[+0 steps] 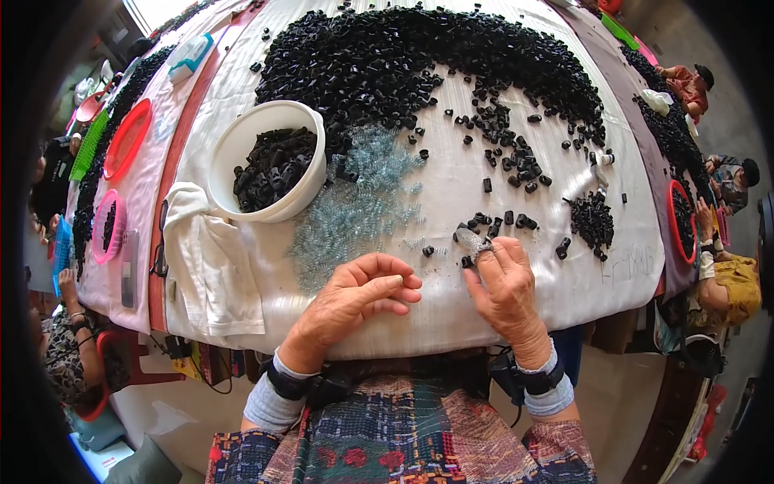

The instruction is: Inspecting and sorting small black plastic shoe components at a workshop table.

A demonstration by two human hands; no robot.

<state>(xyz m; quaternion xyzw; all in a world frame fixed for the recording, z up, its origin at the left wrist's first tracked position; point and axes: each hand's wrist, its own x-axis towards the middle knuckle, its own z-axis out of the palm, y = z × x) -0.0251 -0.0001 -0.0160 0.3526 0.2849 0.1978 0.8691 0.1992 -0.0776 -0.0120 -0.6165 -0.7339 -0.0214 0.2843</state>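
Observation:
My left hand (351,302) hovers over the near edge of the cloth-covered table, its fingers curled in and the thumb laid across them; whatever they hold, if anything, is hidden. Beyond it spreads a heap of small clear-blue coil springs (355,218). To the right, my right hand (506,294) reaches into a few short black plastic pieces (508,218). One of its fingertips is wrapped in grey tape (472,240) and stretched out among them, while the thumb stands apart. A small pile of thin black parts (592,223) lies further right.
A white tub (314,181) of black parts stands at left, with a white cloth (211,274) in front. A large black heap (363,68) covers the far table. Other people sit at side tables with a red basket (129,141) and a pink basket (118,222).

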